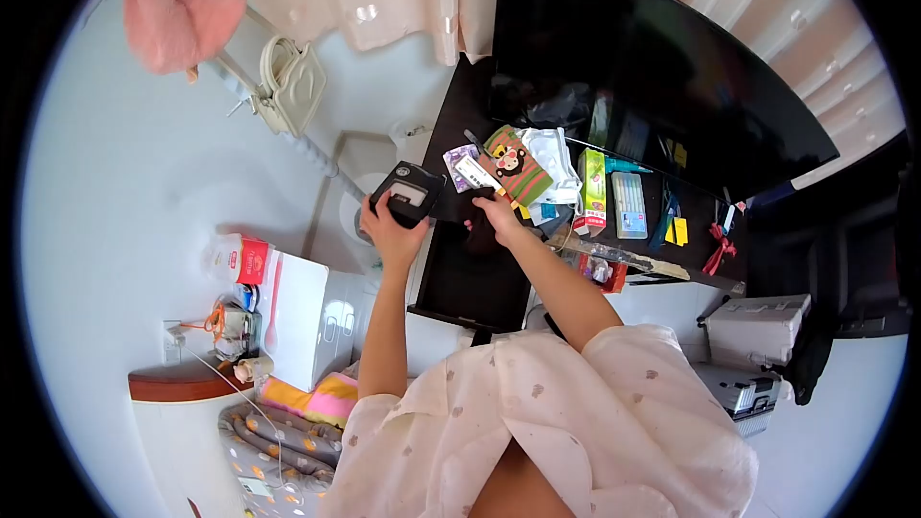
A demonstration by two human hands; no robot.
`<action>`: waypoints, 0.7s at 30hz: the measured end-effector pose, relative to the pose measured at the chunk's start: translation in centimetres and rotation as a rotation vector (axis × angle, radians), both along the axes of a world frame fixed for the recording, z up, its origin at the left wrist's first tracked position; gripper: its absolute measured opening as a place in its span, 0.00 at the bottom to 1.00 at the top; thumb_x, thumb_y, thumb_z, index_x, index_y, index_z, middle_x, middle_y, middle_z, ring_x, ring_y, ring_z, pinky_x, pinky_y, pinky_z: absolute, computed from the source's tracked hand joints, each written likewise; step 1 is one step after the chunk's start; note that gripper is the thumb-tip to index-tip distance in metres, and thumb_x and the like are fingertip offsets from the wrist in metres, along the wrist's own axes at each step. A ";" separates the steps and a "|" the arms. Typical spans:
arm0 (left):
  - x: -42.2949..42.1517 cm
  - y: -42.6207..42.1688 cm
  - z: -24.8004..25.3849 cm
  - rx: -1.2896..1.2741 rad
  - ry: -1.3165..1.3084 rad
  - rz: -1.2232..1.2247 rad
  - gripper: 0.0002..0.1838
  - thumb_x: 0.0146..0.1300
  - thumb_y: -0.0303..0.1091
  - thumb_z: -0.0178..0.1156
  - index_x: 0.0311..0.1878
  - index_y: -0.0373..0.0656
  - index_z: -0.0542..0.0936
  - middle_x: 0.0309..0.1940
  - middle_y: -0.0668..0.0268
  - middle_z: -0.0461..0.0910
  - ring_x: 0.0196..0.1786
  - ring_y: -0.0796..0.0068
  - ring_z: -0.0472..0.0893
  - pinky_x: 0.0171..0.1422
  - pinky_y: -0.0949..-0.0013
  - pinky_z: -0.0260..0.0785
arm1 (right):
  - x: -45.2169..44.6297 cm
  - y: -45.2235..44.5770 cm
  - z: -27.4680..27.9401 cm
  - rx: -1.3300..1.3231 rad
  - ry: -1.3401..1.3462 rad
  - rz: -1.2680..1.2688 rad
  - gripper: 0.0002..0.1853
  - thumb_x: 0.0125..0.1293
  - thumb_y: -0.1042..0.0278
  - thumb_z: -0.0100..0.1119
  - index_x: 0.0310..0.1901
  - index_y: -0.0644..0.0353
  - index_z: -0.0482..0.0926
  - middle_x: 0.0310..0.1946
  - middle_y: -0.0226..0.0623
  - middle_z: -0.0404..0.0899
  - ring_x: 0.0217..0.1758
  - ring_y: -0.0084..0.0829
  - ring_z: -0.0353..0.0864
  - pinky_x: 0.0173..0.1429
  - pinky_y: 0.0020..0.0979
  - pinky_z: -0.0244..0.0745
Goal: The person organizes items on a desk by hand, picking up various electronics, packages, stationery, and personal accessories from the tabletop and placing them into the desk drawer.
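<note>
My left hand (391,232) is closed around the lower left side of a black box-like object (431,194) with a pale panel and a round mark on top. It is held at the left edge of the dark desk. My right hand (501,221) is at the desk's front edge, fingers bent together by something dark that I cannot make out. Just beyond it lie a white printed packet (474,174) and a striped pouch with a monkey face (523,165). Below and between the hands, a dark drawer (470,278) is pulled out.
A large black monitor (652,58) stands at the back of the desk. Along the desk lie a green box (594,187), a case of pens (629,204) and a red cord (719,249). A white cabinet (307,317) is at left, silver cases (756,328) at right.
</note>
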State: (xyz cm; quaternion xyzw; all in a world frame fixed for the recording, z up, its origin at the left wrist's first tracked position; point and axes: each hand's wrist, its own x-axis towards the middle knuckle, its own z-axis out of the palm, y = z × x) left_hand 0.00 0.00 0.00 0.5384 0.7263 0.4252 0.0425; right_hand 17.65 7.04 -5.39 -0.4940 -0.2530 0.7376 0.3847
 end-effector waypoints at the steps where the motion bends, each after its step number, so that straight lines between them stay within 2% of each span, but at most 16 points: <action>1: -0.8 -0.5 0.0 0.034 -0.002 -0.036 0.38 0.30 0.35 0.66 0.51 0.44 0.63 0.55 0.53 0.54 0.59 0.55 0.53 0.62 0.54 0.45 | -0.2 -0.5 0.1 0.016 0.006 0.016 0.13 0.54 0.72 0.50 0.42 0.61 0.65 0.24 0.40 0.74 0.20 0.34 0.75 0.26 0.31 0.73; 3: -0.3 -2.0 -0.6 0.069 -0.030 -0.080 0.38 0.30 0.35 0.66 0.50 0.43 0.64 0.55 0.53 0.55 0.59 0.54 0.54 0.61 0.55 0.47 | 1.4 -1.8 0.5 0.032 -0.013 0.024 0.12 0.54 0.73 0.50 0.41 0.64 0.66 0.22 0.40 0.73 0.17 0.31 0.74 0.23 0.30 0.72; 5: -1.4 -3.8 -1.0 0.047 -0.262 -0.312 0.38 0.28 0.34 0.66 0.50 0.44 0.64 0.54 0.53 0.56 0.58 0.54 0.56 0.60 0.57 0.50 | 0.7 -3.9 1.4 0.587 -0.390 -0.222 0.10 0.54 0.72 0.51 0.36 0.69 0.67 0.26 0.42 0.73 0.26 0.37 0.76 0.31 0.32 0.71; 6: -2.1 -4.6 -0.4 0.037 -0.253 -0.416 0.39 0.27 0.35 0.66 0.50 0.43 0.64 0.54 0.54 0.56 0.58 0.54 0.57 0.60 0.59 0.52 | 0.5 -5.3 4.1 0.938 -0.670 -0.224 0.11 0.54 0.72 0.52 0.36 0.72 0.68 0.35 0.48 0.72 0.39 0.43 0.74 0.42 0.32 0.69; 7: -2.0 -5.1 0.4 0.026 -0.264 -0.537 0.42 0.26 0.35 0.67 0.53 0.41 0.62 0.56 0.56 0.55 0.59 0.57 0.56 0.61 0.60 0.50 | 0.6 -6.3 4.9 1.089 -0.770 -0.136 0.14 0.53 0.73 0.52 0.41 0.70 0.68 0.45 0.51 0.68 0.50 0.46 0.67 0.52 0.33 0.63; 8: -0.9 -5.4 1.5 0.076 -0.420 -0.642 0.44 0.26 0.35 0.67 0.54 0.41 0.61 0.56 0.57 0.55 0.60 0.59 0.56 0.62 0.61 0.49 | 0.8 -7.7 6.8 1.163 -0.680 0.008 0.19 0.53 0.73 0.51 0.47 0.70 0.66 0.49 0.51 0.65 0.53 0.45 0.65 0.56 0.32 0.61; 9: 0.3 -5.8 2.5 0.123 -0.574 -0.742 0.46 0.26 0.35 0.67 0.56 0.40 0.59 0.57 0.58 0.55 0.61 0.60 0.55 0.63 0.62 0.47 | 0.5 -8.4 8.3 1.194 -0.418 0.234 0.21 0.53 0.73 0.51 0.50 0.69 0.65 0.52 0.47 0.63 0.55 0.44 0.63 0.58 0.32 0.59; 10: 1.1 -6.1 2.7 0.134 -0.619 -0.754 0.49 0.29 0.39 0.66 0.59 0.40 0.55 0.59 0.58 0.53 0.62 0.63 0.53 0.65 0.62 0.46 | 0.1 -9.2 9.3 1.302 -0.429 0.425 0.22 0.52 0.75 0.50 0.52 0.66 0.65 0.55 0.45 0.61 0.56 0.43 0.62 0.59 0.34 0.58; 11: 2.1 -6.2 2.8 0.130 -0.622 -0.758 0.49 0.29 0.39 0.66 0.59 0.40 0.55 0.59 0.58 0.53 0.62 0.63 0.53 0.65 0.62 0.46 | 0.1 -10.3 10.6 1.439 -0.550 0.476 0.23 0.51 0.76 0.49 0.53 0.64 0.65 0.56 0.44 0.59 0.57 0.42 0.62 0.60 0.37 0.57; 13: 4.3 -6.0 3.4 0.428 -1.098 -0.599 0.48 0.33 0.44 0.62 0.61 0.39 0.52 0.61 0.57 0.50 0.63 0.62 0.53 0.65 0.62 0.46 | -0.2 -11.4 11.1 1.347 -0.449 0.416 0.24 0.51 0.75 0.48 0.53 0.65 0.64 0.57 0.44 0.59 0.57 0.43 0.61 0.61 0.40 0.55; 14: 5.6 -6.1 3.9 0.496 -1.255 -0.577 0.45 0.39 0.46 0.56 0.61 0.39 0.51 0.61 0.56 0.51 0.62 0.61 0.55 0.65 0.61 0.48 | -0.2 -11.5 11.2 1.352 -0.451 0.415 0.24 0.51 0.75 0.48 0.53 0.65 0.64 0.57 0.44 0.59 0.57 0.43 0.61 0.61 0.40 0.55; 15: 6.3 -6.4 3.9 0.498 -1.256 -0.574 0.45 0.39 0.46 0.56 0.61 0.39 0.51 0.61 0.56 0.51 0.62 0.61 0.55 0.65 0.61 0.48 | -0.1 -11.8 11.3 1.404 -0.497 0.417 0.24 0.52 0.74 0.48 0.53 0.65 0.64 0.57 0.44 0.58 0.57 0.43 0.61 0.60 0.40 0.56; 17: 7.1 -6.8 3.8 0.412 -1.586 -0.570 0.37 0.45 0.42 0.50 0.61 0.40 0.53 0.59 0.55 0.56 0.60 0.60 0.59 0.64 0.61 0.50 | 0.4 -11.8 11.6 1.470 -0.535 0.412 0.24 0.53 0.73 0.47 0.54 0.66 0.63 0.57 0.45 0.57 0.57 0.43 0.61 0.60 0.40 0.56; 18: 7.3 -7.0 3.6 0.319 -1.695 -0.514 0.33 0.52 0.47 0.47 0.59 0.41 0.56 0.56 0.57 0.60 0.58 0.62 0.63 0.62 0.62 0.53 | 1.0 -11.7 11.9 1.456 -0.520 0.433 0.24 0.53 0.72 0.46 0.54 0.66 0.62 0.57 0.45 0.57 0.57 0.43 0.61 0.60 0.40 0.56; 19: 7.6 -7.1 3.5 0.322 -1.688 -0.513 0.33 0.52 0.47 0.47 0.59 0.41 0.56 0.56 0.57 0.60 0.58 0.62 0.63 0.62 0.62 0.53 | 1.4 -11.6 12.1 1.441 -0.503 0.452 0.24 0.54 0.72 0.46 0.55 0.66 0.61 0.57 0.45 0.57 0.58 0.43 0.60 0.60 0.40 0.55; 21: 8.7 -7.0 4.3 0.068 -1.713 -0.278 0.35 0.54 0.57 0.47 0.58 0.42 0.58 0.56 0.60 0.62 0.57 0.63 0.64 0.61 0.62 0.55 | 2.4 -11.5 12.6 1.378 -0.486 0.405 0.24 0.55 0.72 0.45 0.55 0.66 0.61 0.57 0.45 0.57 0.58 0.43 0.59 0.60 0.39 0.55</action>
